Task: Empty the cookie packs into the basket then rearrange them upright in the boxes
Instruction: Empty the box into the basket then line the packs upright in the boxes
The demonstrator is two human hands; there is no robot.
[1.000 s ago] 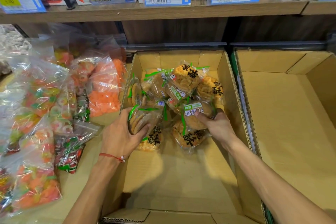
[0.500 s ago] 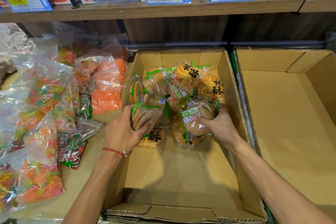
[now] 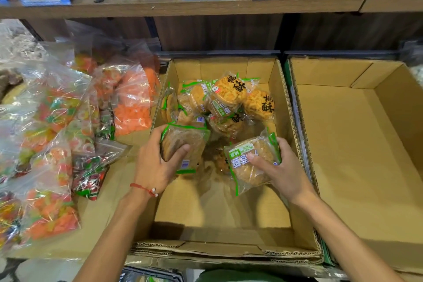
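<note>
head view shows the left hand point(image 3: 155, 167) curled round one cookie pack point(image 3: 183, 144), thumb across its front, and the right hand point(image 3: 283, 171) clamped on a green-labelled pack point(image 3: 251, 165), thumb on top. both are held just above the floor of the middle box point(image 3: 219, 213) — probably lifted out for the basket, which is not in sight. the other packs point(image 3: 229, 101) lie jumbled near the far wall, while the neighbouring box point(image 3: 354, 144) looks bare — likely kept free for standing packs upright.
</note>
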